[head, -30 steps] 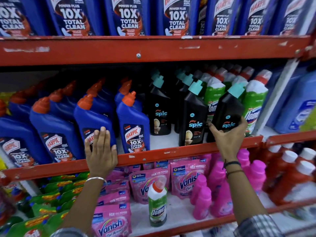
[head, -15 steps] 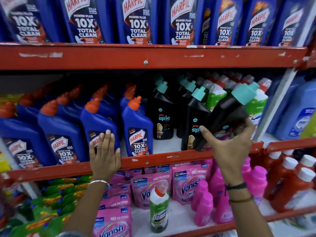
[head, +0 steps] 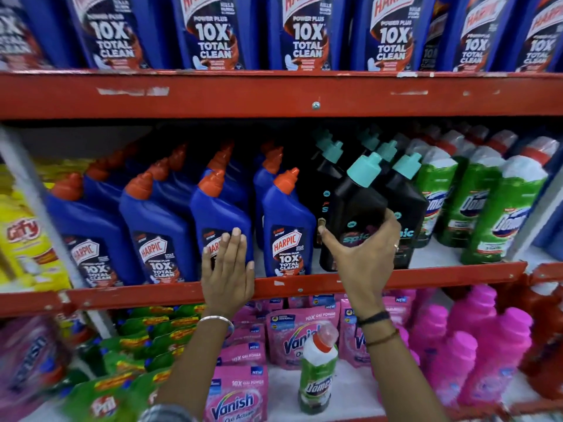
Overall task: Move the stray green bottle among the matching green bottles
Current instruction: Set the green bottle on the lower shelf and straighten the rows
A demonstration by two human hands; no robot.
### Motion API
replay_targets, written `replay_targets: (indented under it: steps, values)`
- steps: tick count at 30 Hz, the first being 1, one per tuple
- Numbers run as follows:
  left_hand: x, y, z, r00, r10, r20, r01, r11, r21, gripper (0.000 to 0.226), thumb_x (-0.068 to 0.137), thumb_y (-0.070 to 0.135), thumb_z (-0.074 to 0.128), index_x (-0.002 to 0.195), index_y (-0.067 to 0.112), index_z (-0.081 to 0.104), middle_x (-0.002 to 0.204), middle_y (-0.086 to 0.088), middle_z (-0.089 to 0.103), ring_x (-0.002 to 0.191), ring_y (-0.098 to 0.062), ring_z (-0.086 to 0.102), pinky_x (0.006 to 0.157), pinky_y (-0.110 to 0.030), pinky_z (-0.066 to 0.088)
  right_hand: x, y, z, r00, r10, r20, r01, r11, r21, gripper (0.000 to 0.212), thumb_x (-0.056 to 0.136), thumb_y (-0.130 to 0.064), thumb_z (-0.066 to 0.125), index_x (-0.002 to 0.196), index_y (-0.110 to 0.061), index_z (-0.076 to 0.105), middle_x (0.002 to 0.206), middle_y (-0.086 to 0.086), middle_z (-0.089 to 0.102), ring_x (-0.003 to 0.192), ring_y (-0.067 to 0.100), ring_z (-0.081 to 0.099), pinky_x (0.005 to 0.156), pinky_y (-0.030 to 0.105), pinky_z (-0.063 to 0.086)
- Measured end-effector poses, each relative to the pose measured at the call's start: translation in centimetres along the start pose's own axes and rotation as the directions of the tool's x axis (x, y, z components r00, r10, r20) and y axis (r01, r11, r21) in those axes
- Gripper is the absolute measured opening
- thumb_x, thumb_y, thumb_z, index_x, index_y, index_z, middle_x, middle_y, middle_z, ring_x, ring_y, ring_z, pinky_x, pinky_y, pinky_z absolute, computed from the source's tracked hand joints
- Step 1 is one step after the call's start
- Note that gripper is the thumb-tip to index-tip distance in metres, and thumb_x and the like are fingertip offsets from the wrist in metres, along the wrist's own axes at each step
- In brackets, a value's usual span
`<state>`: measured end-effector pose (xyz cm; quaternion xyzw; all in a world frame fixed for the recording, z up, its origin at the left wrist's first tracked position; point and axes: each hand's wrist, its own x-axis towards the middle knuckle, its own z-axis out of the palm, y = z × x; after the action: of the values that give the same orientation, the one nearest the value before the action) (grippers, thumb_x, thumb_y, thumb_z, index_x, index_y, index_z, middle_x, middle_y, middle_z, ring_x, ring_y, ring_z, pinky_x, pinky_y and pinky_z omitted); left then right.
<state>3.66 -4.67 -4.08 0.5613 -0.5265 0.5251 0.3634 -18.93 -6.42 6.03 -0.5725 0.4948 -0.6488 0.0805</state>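
My right hand (head: 362, 254) has its fingers clamped on a black bottle (head: 355, 220); I should set it down straight. My left hand (head: 227, 266) rests flat, fingers together. The stray green bottle (head: 316, 376) waits on the shelf below.

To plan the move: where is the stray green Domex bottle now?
In the head view, the stray green Domex bottle stands upright on the lower shelf, right of centre, before the pink Vanish pouches.

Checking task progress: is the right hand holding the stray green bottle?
No, the right hand grips a black teal-capped bottle; the stray green bottle stands below.
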Motion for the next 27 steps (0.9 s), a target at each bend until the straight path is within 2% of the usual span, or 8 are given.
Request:
replay_targets:
  steps: [4,7,11,17,27]
  values:
    - [0.0,0.1,0.0,1.000,-0.007,-0.007,0.007,1.000,-0.015,0.055,0.101,0.029,0.028,0.151,0.009,0.016,0.160,-0.001,0.008,0.147,-0.017,0.011,0.120,-0.043,0.004,-0.4,0.6,1.3,0.999,0.036,0.035,-0.034,0.998,-0.049,0.100,0.063,-0.047,0.084,0.138,-0.001,0.036,0.134,0.016,0.047,0.118,0.030,0.050,0.090,0.030,0.039]
    - [-0.1,0.0,0.0,1.000,0.000,-0.009,0.000,1.000,-0.019,0.056,0.101,0.029,0.028,0.151,0.009,0.016,0.160,-0.001,0.008,0.147,-0.017,0.011,0.119,-0.043,0.004,-0.8,0.8,1.8,0.998,0.045,0.049,-0.040,0.995,-0.097,0.102,0.067,-0.053,0.079,0.142,-0.002,0.032,0.138,0.015,0.043,0.120,0.031,0.050,0.084,0.038,0.048]
    - [0.0,0.0,0.0,1.000,-0.001,-0.007,0.000,1.000,-0.020,0.056,0.100,0.029,0.029,0.151,0.010,0.015,0.160,0.000,0.007,0.147,-0.016,0.010,0.120,-0.043,0.004,-0.9,1.0,2.2,0.998,0.040,0.049,-0.031,0.984,-0.176,0.103,0.070,-0.059,0.073,0.144,-0.003,0.028,0.140,0.016,0.041,0.123,0.034,0.048,0.078,0.045,0.052]
    - [-0.1,0.0,-0.1,1.000,-0.002,-0.008,0.001,1.000,-0.020,0.057,0.100,0.029,0.028,0.151,0.010,0.014,0.160,0.000,0.006,0.147,-0.016,0.009,0.119,-0.042,0.004,-1.5,1.6,2.5,0.998,0.017,0.060,-0.009,0.992,-0.127,0.102,0.075,-0.058,0.069,0.145,0.000,0.023,0.141,0.022,0.039,0.128,0.036,0.043,0.095,0.044,0.046]
    - [0.0,0.0,0.0,1.000,-0.014,0.011,0.014,1.000,-0.019,0.057,0.099,0.029,0.029,0.152,0.011,0.014,0.160,0.001,0.006,0.147,-0.015,0.009,0.120,-0.042,0.003,-3.0,3.6,3.0,0.994,0.018,0.106,-0.006,0.994,-0.114,0.087,0.083,-0.053,0.061,0.143,0.003,0.031,0.139,0.024,0.043,0.126,0.037,0.044,0.094,0.047,0.046]
